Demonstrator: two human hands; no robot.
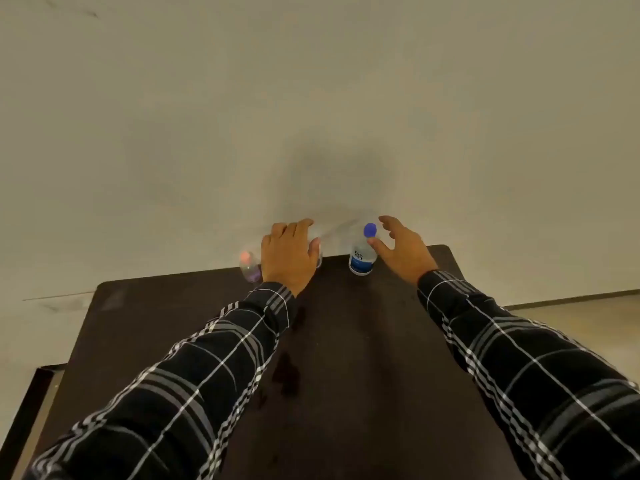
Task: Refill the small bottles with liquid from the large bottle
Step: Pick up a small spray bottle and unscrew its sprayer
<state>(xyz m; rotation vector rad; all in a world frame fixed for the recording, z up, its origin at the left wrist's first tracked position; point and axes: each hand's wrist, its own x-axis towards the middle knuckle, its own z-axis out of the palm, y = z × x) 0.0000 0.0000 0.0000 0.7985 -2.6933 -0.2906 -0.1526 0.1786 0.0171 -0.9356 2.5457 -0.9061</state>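
Note:
The large clear bottle [362,255] with a blue cap and a blue label stands upright at the far edge of the dark table [346,358]. My right hand [403,249] is just right of it, fingers spread, thumb near the bottle's neck, not closed around it. My left hand [289,256] curls over a small clear bottle [318,252] that it mostly hides; only a sliver shows at the thumb. A second small clear bottle [248,268] with a pink cap stands just left of my left hand.
A pale wall [311,98] rises directly behind the table's far edge. Wet-looking dark spots [285,372] lie on the tabletop between my arms. Pale floor shows left and right of the table.

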